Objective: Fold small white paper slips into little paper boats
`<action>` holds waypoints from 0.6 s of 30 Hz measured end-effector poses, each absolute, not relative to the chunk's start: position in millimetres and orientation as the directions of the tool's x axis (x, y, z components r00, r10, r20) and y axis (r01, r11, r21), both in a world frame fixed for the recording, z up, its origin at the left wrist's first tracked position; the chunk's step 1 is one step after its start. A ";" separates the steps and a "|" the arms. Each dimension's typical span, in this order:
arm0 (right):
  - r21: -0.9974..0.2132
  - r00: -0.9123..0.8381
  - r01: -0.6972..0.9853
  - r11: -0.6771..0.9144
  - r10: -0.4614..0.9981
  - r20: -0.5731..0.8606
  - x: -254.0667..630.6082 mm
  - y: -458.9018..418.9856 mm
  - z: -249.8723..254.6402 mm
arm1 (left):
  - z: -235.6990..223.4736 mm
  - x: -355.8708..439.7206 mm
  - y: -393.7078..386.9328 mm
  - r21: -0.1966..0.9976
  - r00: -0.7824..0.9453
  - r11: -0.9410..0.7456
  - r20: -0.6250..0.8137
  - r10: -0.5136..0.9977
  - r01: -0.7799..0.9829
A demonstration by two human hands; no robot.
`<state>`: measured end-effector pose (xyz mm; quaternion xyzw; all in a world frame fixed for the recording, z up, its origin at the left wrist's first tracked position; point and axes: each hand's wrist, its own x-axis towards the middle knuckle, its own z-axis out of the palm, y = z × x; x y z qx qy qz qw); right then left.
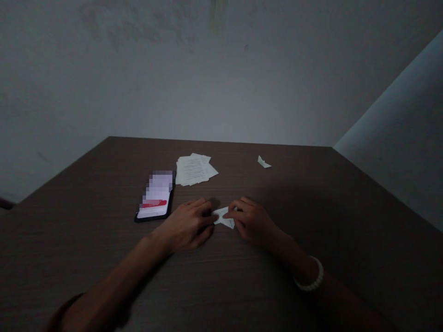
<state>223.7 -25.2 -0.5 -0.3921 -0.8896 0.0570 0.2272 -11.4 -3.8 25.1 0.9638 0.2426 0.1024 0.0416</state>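
A small piece of folded white paper (225, 222) with faint print lies on the dark wooden table (207, 290) between my hands. My left hand (192, 224) grips its left side, fingers curled and thumb at the edge. On the right side, my right hand (249, 217) presses and pinches the paper with bent fingers. The fingers cover parts of both ends of the paper, so its full shape is hidden. A bracelet of pale beads (315, 278) circles my right wrist.
A loose stack of printed paper sheets (192, 170) lies beyond my left hand. Left of it rests a phone (155, 196) with its screen lit. Farther right sits a small folded paper boat (264, 162). A wall (221, 92) stands behind the table's far edge.
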 end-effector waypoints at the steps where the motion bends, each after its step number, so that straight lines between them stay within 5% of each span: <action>1: -0.279 -0.601 0.665 0.693 0.718 0.352 222.7 -25.1 0.2 | 25.7 -11.1 -4.0 0.126 0.861 -0.878 0.176 0.477 0.461; 11: -0.200 -0.639 0.688 0.698 0.713 0.289 220.6 -22.9 1.3 | 30.9 -11.4 -5.3 0.095 0.867 -0.882 0.165 0.471 0.461; 18: -0.252 -0.597 0.693 0.676 0.734 0.324 226.3 -24.0 0.6 | 30.2 -11.1 -4.6 0.125 0.866 -0.888 0.198 0.460 0.443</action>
